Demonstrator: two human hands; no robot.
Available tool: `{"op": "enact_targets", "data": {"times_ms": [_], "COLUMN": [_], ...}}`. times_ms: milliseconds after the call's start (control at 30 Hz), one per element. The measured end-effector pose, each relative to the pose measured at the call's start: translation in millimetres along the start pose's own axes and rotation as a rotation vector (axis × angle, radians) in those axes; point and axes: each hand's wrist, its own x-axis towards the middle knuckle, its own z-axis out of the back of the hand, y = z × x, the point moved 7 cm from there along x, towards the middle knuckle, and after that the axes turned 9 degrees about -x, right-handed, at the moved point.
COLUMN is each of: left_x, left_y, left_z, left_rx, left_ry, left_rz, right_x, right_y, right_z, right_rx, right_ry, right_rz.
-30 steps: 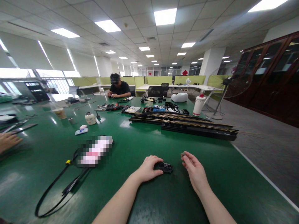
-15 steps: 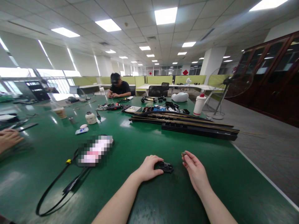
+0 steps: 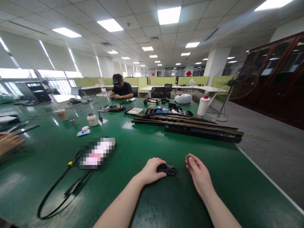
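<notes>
My left hand [image 3: 152,171] is closed around the left end of a small black plastic part [image 3: 170,170] on the green table. Some metallic detail shows on the part's upper side, but its exact kind cannot be made out. To the right of it, my right hand [image 3: 197,172] is raised a little, pinching a tiny greyish piece [image 3: 187,156] between thumb and fingertips. A gap separates this piece from the black part. The fingers partly cover both items.
Long black rails [image 3: 204,134] with thin brass-coloured rods lie ahead on the table [image 3: 133,145]. Left of my hands are a phone [image 3: 98,153] and a looped black strap [image 3: 47,190]. A jar [image 3: 92,119] stands farther off. Another person's hand [image 3: 9,142] is at far left; a person [image 3: 122,88] sits opposite.
The tiny piece in my right hand has turned slightly, and its surface shows a bit more. My left hand stays in place on the black part.
</notes>
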Motion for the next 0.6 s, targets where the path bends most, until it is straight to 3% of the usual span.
{"op": "enact_targets", "data": {"times_ms": [300, 600], "left_x": [-0.1, 0.0], "left_y": [-1.7, -0.9], "left_z": [0.8, 0.5], "left_rx": [0.006, 0.011], "left_ry": [-0.002, -0.014], "left_rz": [0.002, -0.003], "right_x": [-2.6, -3.8], "right_y": [-0.1, 0.4], "right_z": [-2.1, -8.7], "right_rx": [0.009, -0.086], "right_ry": [0.0, 0.038], "right_rz": [-0.033, 0.046]}}
